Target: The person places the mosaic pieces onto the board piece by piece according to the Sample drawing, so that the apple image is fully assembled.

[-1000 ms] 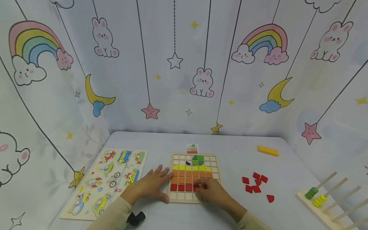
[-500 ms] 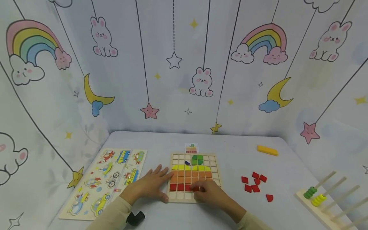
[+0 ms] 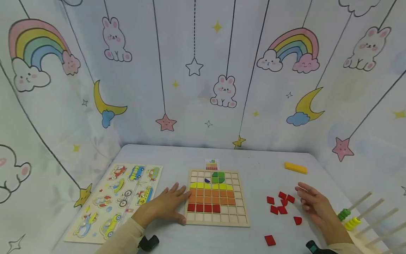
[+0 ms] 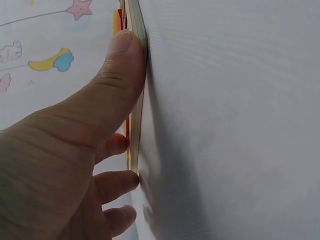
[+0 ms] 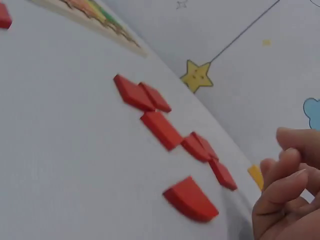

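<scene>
A wooden grid board point(image 3: 233, 220) lies at the middle of the table, with rows of yellow, orange and red tiles point(image 3: 203, 208) and a green shape point(image 3: 218, 177) in its squares. My left hand point(image 3: 165, 204) rests at the board's left edge, fingers spread. In the left wrist view its thumb point(image 4: 117, 75) touches the board's side. To the right, my right hand point(image 3: 317, 208) hovers beside the loose red tiles point(image 3: 274, 210), fingers relaxed and nothing in them. A rounded red tile point(image 5: 191, 200) lies near it. Another red square point(image 3: 270, 240) sits nearer the front.
A vehicle puzzle board point(image 3: 104, 225) lies at the left. Behind the grid stands a small pattern card point(image 3: 211, 164). A yellow block point(image 3: 295, 167) is at the back right, and a pegged bead counter point(image 3: 352, 224) at the right edge.
My right hand has left the grid and moved right, past the red tiles. A row of red tiles and a red square near the front now show. My left hand has stayed put.
</scene>
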The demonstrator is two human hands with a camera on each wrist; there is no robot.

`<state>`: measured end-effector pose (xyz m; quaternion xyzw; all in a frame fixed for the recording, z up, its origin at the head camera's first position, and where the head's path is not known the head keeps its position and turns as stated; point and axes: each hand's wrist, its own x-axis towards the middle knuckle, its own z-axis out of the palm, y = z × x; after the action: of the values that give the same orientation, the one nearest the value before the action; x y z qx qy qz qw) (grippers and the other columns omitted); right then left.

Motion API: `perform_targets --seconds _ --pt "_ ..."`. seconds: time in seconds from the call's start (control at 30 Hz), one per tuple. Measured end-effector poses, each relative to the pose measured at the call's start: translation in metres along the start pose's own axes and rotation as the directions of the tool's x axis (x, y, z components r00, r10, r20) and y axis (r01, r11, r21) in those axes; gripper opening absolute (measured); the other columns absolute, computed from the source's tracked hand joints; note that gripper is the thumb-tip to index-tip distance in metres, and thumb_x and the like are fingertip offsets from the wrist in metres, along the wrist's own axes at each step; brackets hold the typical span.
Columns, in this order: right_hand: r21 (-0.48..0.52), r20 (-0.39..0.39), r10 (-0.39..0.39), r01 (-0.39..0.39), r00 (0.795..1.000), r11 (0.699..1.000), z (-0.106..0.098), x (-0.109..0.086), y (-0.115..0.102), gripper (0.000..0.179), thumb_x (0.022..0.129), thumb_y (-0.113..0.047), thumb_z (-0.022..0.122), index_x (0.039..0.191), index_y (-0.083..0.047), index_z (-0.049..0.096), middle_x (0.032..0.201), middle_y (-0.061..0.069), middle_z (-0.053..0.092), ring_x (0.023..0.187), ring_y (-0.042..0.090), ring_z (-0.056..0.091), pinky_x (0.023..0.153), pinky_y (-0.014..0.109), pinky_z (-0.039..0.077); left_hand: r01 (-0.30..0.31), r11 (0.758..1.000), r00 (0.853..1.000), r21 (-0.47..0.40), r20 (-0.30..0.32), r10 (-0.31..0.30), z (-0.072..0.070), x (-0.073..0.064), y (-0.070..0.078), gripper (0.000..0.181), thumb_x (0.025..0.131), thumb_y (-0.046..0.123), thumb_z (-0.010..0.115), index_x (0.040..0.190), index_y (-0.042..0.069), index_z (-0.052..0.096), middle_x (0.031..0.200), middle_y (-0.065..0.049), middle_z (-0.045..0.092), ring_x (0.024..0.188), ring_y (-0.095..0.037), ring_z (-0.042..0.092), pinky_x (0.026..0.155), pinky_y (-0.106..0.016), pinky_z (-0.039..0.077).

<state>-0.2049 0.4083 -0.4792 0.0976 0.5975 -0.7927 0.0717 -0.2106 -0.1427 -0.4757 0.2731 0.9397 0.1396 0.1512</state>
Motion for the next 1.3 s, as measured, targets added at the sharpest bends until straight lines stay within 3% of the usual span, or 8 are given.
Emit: perform_targets --seconds 0.07,0.17,0.23,0.53,0.77,0.9,1.13,1.3 --pt "-0.213 -0.066 0.059 -0.072 0.996 0.974 -0.011 0.001 0.002 0.037 0.103 -0.023 0.063 0.139 -0.028 0.062 0.112 -0.016 0.071 0.079 0.011 0.054 0.062 0.020 0.045 0.000 1.000 1.000 0.007 -0.005 0.000 0.000 -0.001 0.000 0.102 0.077 0.066 0.077 0.160 0.022 0.036 0.167 -0.011 0.028 0.156 -0.041 0.015 0.121 -0.065 0.019" --pt "-0.500 -0.136 0.083 -0.141 0.987 0.855 -0.011 0.003 0.005 0.061 0.100 -0.027 0.068 0.154 -0.014 0.044 0.119 -0.012 0.068 0.086 0.016 0.054 0.065 0.024 0.046 0.000 1.000 1.000 0.009 -0.011 0.000 -0.001 -0.002 -0.001 0.101 0.077 0.065 0.077 0.160 0.022 0.036 0.167 -0.010 0.028 0.156 -0.041 0.014 0.121 -0.065 0.019" --pt "-0.596 -0.166 0.065 -0.153 0.984 0.788 -0.008 0.004 0.007 0.066 0.099 -0.025 0.068 0.155 -0.005 0.039 0.121 -0.004 0.067 0.087 0.019 0.055 0.065 0.027 0.047 0.002 1.000 1.000 -0.001 -0.007 -0.002 -0.001 -0.002 -0.001 0.101 0.077 0.065 0.076 0.160 0.023 0.036 0.168 -0.010 0.028 0.156 -0.041 0.014 0.122 -0.065 0.018" --pt "-0.737 -0.201 0.003 -0.153 0.980 0.659 0.007 0.005 0.011 0.061 0.094 -0.013 0.070 0.147 0.004 0.045 0.113 0.016 0.062 0.079 0.022 0.056 0.060 0.030 0.050 0.002 1.000 1.000 -0.015 0.010 -0.002 0.002 -0.002 0.001 0.102 0.077 0.066 0.076 0.160 0.025 0.034 0.168 -0.009 0.028 0.156 -0.040 0.014 0.122 -0.064 0.019" --pt "-0.759 -0.206 0.003 -0.162 0.979 0.631 0.012 0.005 0.008 0.053 0.091 -0.018 0.073 0.134 0.006 0.053 0.098 0.010 0.062 0.078 0.023 0.054 0.061 0.030 0.050 -0.002 1.000 1.000 -0.012 0.002 0.002 -0.001 -0.004 0.001 0.101 0.077 0.066 0.076 0.160 0.024 0.035 0.167 -0.010 0.029 0.156 -0.040 0.015 0.121 -0.065 0.020" --pt "-0.734 -0.219 0.019 -0.178 0.975 0.655 0.007 0.006 0.008 0.046 0.094 -0.024 0.073 0.125 0.004 0.054 0.094 0.009 0.061 0.079 0.023 0.055 0.063 0.031 0.052 -0.001 1.000 1.000 -0.016 0.002 0.001 0.001 -0.004 0.001 0.102 0.077 0.066 0.076 0.160 0.024 0.035 0.167 -0.011 0.029 0.156 -0.041 0.015 0.121 -0.065 0.019" --pt "-0.413 -0.215 0.088 -0.172 0.973 0.894 -0.007 0.001 0.008 0.042 0.103 -0.030 0.063 0.139 -0.012 0.053 0.092 -0.008 0.067 0.076 0.015 0.060 0.070 0.025 0.057 0.003 1.000 1.000 -0.015 0.003 -0.003 0.000 -0.004 0.002 0.102 0.077 0.065 0.076 0.160 0.024 0.035 0.167 -0.011 0.029 0.156 -0.040 0.015 0.121 -0.065 0.019" --pt "-0.234 -0.189 0.091 -0.134 0.978 0.963 -0.006 -0.002 0.007 0.021 0.098 -0.033 0.070 0.120 -0.035 0.070 0.098 -0.014 0.071 0.083 0.010 0.063 0.077 0.020 0.057 -0.001 1.000 1.000 -0.009 0.005 0.001 -0.002 -0.005 0.003 0.101 0.078 0.064 0.077 0.160 0.023 0.035 0.167 -0.011 0.029 0.156 -0.040 0.015 0.121 -0.065 0.019"
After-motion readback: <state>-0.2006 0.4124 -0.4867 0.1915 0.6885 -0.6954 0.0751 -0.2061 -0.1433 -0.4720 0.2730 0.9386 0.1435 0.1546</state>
